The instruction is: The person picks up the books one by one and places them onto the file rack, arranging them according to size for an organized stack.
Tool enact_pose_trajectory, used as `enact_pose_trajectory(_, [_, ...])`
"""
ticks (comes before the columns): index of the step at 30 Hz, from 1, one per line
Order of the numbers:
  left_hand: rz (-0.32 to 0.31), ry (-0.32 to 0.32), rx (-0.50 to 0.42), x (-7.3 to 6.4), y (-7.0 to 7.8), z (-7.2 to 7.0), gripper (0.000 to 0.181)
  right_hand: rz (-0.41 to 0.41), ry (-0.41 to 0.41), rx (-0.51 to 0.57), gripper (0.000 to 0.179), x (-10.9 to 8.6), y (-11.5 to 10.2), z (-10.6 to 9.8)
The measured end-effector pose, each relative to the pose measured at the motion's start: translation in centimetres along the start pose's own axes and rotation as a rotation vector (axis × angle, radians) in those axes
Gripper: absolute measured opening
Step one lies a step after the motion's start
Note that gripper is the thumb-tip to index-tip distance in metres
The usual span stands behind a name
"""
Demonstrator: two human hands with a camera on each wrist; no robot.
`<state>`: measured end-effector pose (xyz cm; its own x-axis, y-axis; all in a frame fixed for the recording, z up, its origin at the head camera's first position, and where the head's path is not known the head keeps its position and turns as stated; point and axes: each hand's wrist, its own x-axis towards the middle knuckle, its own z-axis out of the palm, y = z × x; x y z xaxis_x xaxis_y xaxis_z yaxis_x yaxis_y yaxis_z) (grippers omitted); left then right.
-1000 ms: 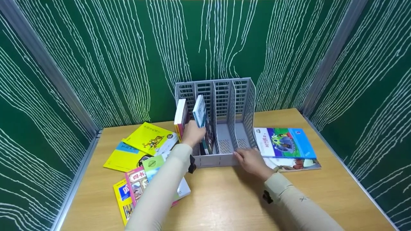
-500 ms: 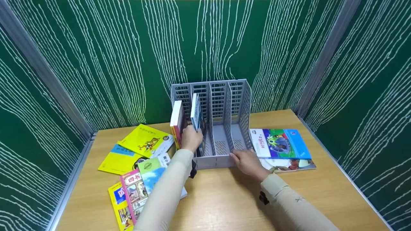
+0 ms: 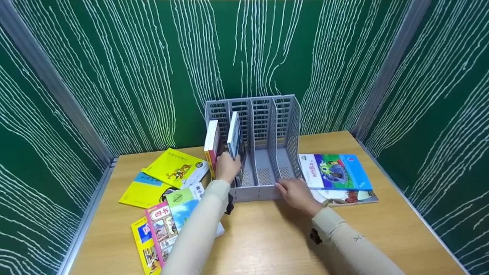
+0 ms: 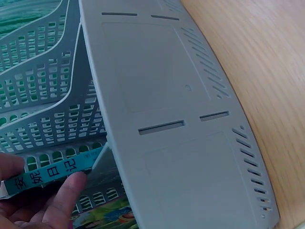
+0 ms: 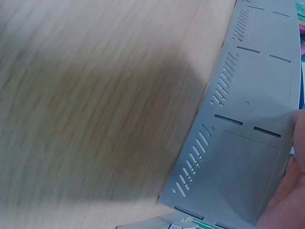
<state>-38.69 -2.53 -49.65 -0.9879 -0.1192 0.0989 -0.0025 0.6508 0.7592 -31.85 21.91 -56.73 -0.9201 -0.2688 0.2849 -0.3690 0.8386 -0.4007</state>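
Observation:
A grey slotted file rack with several upright compartments stands on the table. My left hand reaches into its left part and pinches a thin book standing in the second compartment. In the left wrist view the thumb and a finger lie on either side of this book's teal spine. Left of that hand, a thick book with a red and yellow spine stands in the first compartment. My right hand grips the rack's front rim near its right corner; its fingertips are hidden behind the rim.
Left of the rack lie yellow books, a pink comic-style book and a green-and-blue book, partly under the left forearm. At right, a blue book overlaps another book. Green panels wall the table in.
The thin book in my left hand has swung more upright and turned, showing less of its cover. My right hand keeps its hold on the rim. The whole head view has shifted slightly.

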Motion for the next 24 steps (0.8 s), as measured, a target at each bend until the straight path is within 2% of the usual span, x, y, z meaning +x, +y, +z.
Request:
enact_pose_trajectory(4, [0.037, -0.005, 0.003, -0.2, -0.5, 0.0, 0.031, 0.002, 0.013, -0.005, 0.035, -0.1, 0.0, 0.0])
enact_pose_trajectory(8, [0.045, -0.054, -0.003, -0.7, -0.7, -0.6, 0.039, 0.027, -0.037, 0.022, 0.029, 0.1, -0.1, -0.4])
enact_pose_trajectory(12, [0.065, -0.093, -0.001, -1.3, -0.9, -1.3, 0.058, 0.056, -0.083, 0.156, 0.030, 0.3, 0.0, -1.5])
enact_pose_trajectory(15, [0.102, -0.128, 0.015, -2.0, -1.3, -1.7, 0.069, 0.075, -0.067, 0.266, 0.038, 0.2, 0.3, -2.5])
enact_pose_trajectory(17, [0.128, -0.156, 0.042, -2.5, -1.7, -1.8, 0.074, 0.079, -0.034, 0.308, 0.039, 0.0, 0.7, -3.2])
enact_pose_trajectory(20, [0.159, -0.186, 0.099, -3.4, -2.5, -1.9, 0.076, 0.093, 0.016, 0.308, 0.038, -0.4, 1.5, -4.1])
enact_pose_trajectory(24, [0.211, -0.195, 0.196, -4.4, -3.5, -1.6, 0.069, 0.164, 0.012, 0.295, 0.040, -0.9, 2.7, -5.4])
